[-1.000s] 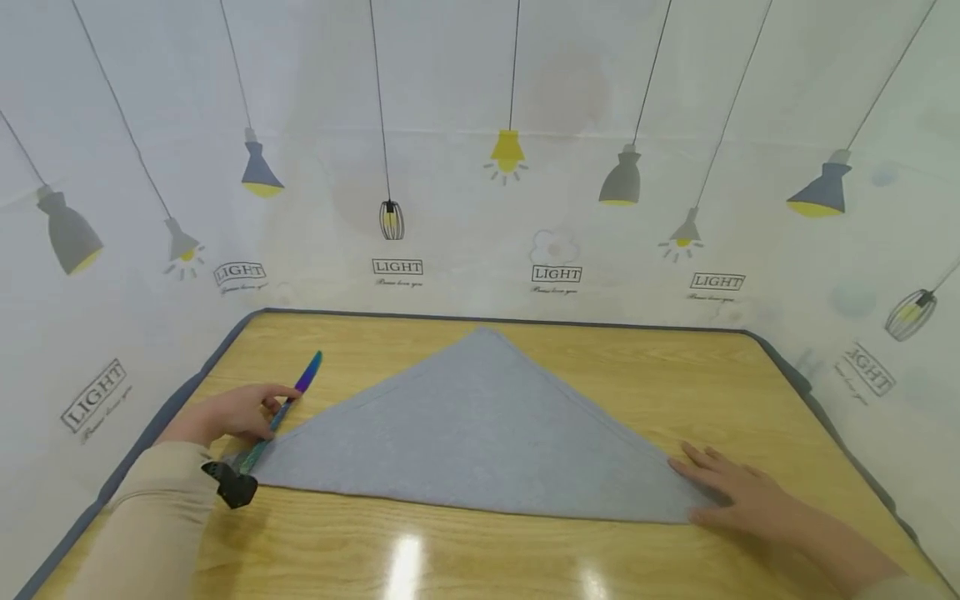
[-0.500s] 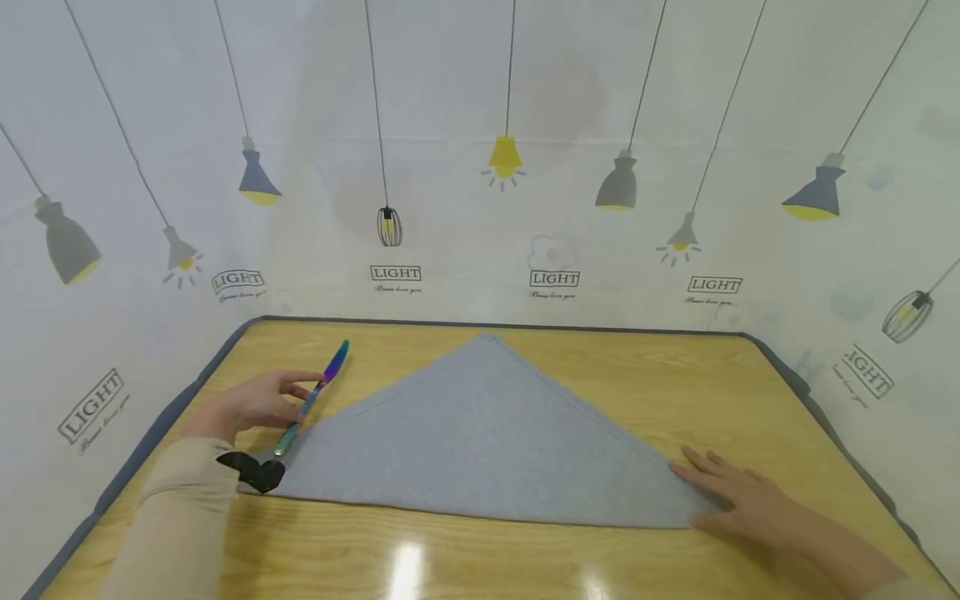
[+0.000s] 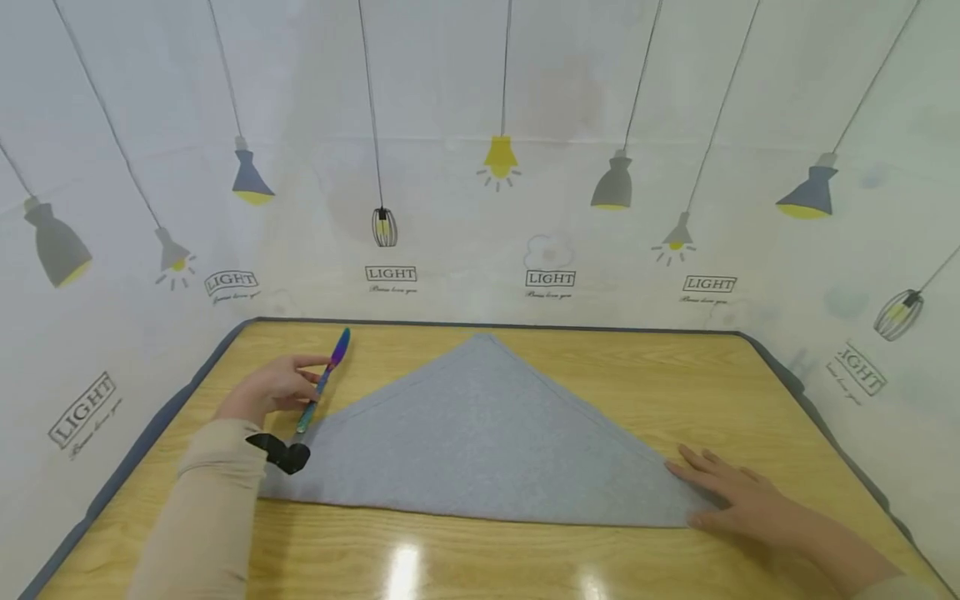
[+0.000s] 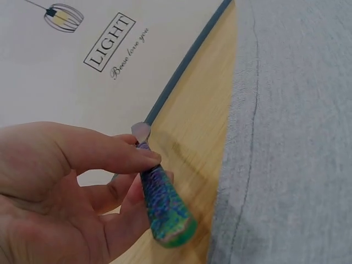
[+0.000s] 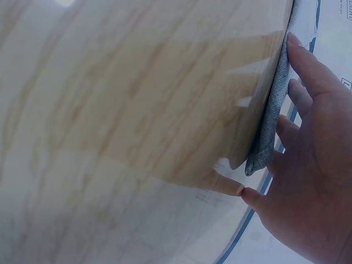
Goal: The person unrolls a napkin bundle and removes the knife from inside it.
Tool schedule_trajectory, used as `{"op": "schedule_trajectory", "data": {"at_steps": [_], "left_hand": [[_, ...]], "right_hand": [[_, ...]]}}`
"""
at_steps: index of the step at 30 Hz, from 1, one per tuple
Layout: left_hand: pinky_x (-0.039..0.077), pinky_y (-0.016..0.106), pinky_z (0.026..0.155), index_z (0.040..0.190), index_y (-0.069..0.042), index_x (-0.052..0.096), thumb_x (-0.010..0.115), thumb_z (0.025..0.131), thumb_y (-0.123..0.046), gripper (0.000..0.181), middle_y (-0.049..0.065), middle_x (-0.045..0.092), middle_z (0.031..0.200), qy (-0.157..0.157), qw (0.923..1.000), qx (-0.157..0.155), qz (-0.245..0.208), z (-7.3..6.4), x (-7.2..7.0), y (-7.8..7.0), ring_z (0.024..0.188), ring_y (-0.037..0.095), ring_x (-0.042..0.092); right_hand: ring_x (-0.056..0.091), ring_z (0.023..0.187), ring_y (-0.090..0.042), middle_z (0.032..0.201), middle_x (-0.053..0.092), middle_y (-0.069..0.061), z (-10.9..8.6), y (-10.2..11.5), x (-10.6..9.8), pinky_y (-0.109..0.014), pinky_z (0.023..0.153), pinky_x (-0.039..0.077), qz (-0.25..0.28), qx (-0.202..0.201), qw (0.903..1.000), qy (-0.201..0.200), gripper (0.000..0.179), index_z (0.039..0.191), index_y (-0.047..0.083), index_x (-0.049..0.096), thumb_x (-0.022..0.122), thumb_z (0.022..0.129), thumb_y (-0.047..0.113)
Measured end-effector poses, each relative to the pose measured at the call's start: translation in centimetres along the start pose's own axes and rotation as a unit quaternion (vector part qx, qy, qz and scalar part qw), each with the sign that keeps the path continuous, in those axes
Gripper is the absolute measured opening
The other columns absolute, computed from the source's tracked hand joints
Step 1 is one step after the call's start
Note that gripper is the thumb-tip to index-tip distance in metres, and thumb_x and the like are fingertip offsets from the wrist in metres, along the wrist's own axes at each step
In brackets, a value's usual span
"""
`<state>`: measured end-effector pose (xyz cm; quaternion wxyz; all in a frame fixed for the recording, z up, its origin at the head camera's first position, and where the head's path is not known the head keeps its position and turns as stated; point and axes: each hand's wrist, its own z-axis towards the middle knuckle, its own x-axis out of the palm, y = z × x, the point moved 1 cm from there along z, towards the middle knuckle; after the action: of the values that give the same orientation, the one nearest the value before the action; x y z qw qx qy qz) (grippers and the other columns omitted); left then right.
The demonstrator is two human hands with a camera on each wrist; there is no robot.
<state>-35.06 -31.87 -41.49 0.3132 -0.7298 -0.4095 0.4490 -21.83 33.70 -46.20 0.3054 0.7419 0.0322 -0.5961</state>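
A grey cloth [image 3: 480,442], folded into a triangle, lies on the wooden table with its point toward the back. My left hand [image 3: 279,383] pinches a rainbow-coloured table knife [image 3: 341,346] by its handle, beside the cloth's left slope. In the left wrist view, thumb and fingers hold the patterned handle [image 4: 165,203], its butt toward the camera; the blade is mostly hidden behind the hand. My right hand [image 3: 742,500] rests at the cloth's right corner with its fingers spread. The right wrist view has this hand [image 5: 330,148] touching the folded cloth edge [image 5: 269,121].
The wooden table [image 3: 450,558] has a dark blue edge strip [image 3: 525,326]. White sheeting [image 3: 450,100] printed with hanging lamps rises behind it and at both sides. A black wrist mount [image 3: 281,454] sits on the left sleeve, above the cloth's left corner.
Carrying the knife, my left hand has moved right and farther from me, and the knife stands steeper in the head view. My right hand and the cloth have stayed in place.
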Motion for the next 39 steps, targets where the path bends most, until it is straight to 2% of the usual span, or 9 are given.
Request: {"op": "schedule_trajectory", "data": {"at_steps": [3,9,14,22,28,31,34,39], "left_hand": [[0.055,0.032,0.073,0.152,-0.001,0.028,0.065,0.080,0.015,0.083,0.026,0.043,0.133,-0.006,0.9999,-0.013,0.005,0.6,0.2,-0.2,0.093,0.021,0.054],[0.053,0.030,0.072,0.151,0.005,0.021,0.064,0.079,0.016,0.084,0.023,0.049,0.125,-0.004,1.0000,0.002,0.008,1.8,-0.5,-0.1,0.085,0.016,0.056],[0.053,0.030,0.074,0.151,0.004,0.024,0.065,0.080,0.014,0.083,0.025,0.050,0.130,-0.027,0.9994,-0.017,0.013,2.4,-0.8,0.0,0.093,0.020,0.057],[0.054,0.030,0.075,0.149,0.005,0.030,0.068,0.080,0.013,0.079,0.026,0.050,0.127,-0.037,0.9986,-0.017,0.035,3.2,-0.3,-0.4,0.096,0.024,0.054],[0.055,0.030,0.070,0.145,0.007,0.037,0.068,0.078,0.016,0.074,0.017,0.051,0.106,-0.050,0.9981,-0.018,0.031,3.7,0.0,-0.6,0.082,0.020,0.056],[0.055,0.030,0.069,0.145,0.010,0.035,0.067,0.078,0.017,0.074,0.015,0.050,0.100,-0.042,0.9985,-0.013,0.034,3.8,0.2,-0.6,0.079,0.020,0.057],[0.055,0.030,0.069,0.144,0.009,0.036,0.068,0.078,0.016,0.074,0.017,0.051,0.103,-0.043,0.9978,-0.012,0.050,3.8,0.2,-0.6,0.081,0.021,0.057],[0.055,0.029,0.067,0.142,0.012,0.038,0.071,0.077,0.012,0.073,0.027,0.053,0.117,-0.053,0.9932,-0.006,0.104,4.2,0.1,-0.6,0.078,0.020,0.061]], "right_hand": [[0.018,0.136,-0.056,0.155,0.025,-0.022,-0.1,0.0,0.1,-0.081,0.093,0.010,0.002,0.001,1.0000,0.000,0.070,0.149,0.023,0.043,0.065,0.088,0.050],[0.019,0.137,-0.055,0.155,0.026,-0.022,0.0,-0.1,0.1,-0.081,0.094,0.011,-0.004,0.004,1.0000,-0.001,0.071,0.149,0.024,0.043,0.064,0.087,0.052],[0.019,0.137,-0.055,0.155,0.026,-0.023,0.0,0.1,-0.1,-0.081,0.094,0.011,-0.003,0.002,1.0000,-0.001,0.070,0.148,0.023,0.044,0.064,0.088,0.052],[0.019,0.137,-0.055,0.155,0.026,-0.023,-0.1,0.3,-0.2,-0.080,0.095,0.011,-0.001,0.005,1.0000,-0.002,0.069,0.148,0.023,0.044,0.064,0.088,0.051],[0.019,0.137,-0.055,0.155,0.026,-0.022,-0.1,0.3,-0.2,-0.080,0.095,0.011,-0.004,0.004,1.0000,-0.005,0.069,0.148,0.023,0.045,0.064,0.088,0.051],[0.020,0.137,-0.055,0.154,0.027,-0.022,-0.1,0.3,-0.1,-0.080,0.095,0.011,-0.006,0.001,1.0000,-0.007,0.069,0.148,0.023,0.045,0.064,0.088,0.051],[0.019,0.137,-0.055,0.154,0.026,-0.023,-0.1,0.3,-0.2,-0.080,0.095,0.010,0.000,0.001,1.0000,-0.006,0.069,0.148,0.022,0.045,0.065,0.088,0.050],[0.018,0.137,-0.055,0.155,0.025,-0.023,-0.2,0.2,-0.2,-0.080,0.095,0.008,0.004,0.005,1.0000,-0.003,0.070,0.148,0.021,0.044,0.065,0.087,0.050]]}}
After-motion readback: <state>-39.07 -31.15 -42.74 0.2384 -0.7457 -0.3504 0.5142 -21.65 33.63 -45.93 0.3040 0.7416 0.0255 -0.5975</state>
